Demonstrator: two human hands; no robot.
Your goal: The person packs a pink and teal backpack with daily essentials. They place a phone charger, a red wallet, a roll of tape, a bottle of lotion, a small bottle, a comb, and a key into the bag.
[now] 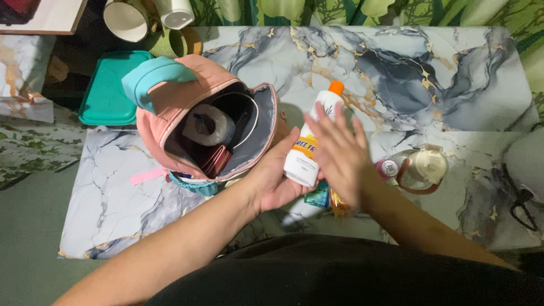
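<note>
We hold a white orange-capped bottle in our left hand above the marbled tabletop centre; our right hand, fingers spread, covers it. An open pink backpack sits near the left edge.

White bottle, orange cap; pink backpack; marbled table

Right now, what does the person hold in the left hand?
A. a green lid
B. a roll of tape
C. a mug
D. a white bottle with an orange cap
D: the left hand cups the bottom of the white bottle, whose orange cap points away from the person, next to the open pink backpack; the right hand lies flat over the bottle.
</note>
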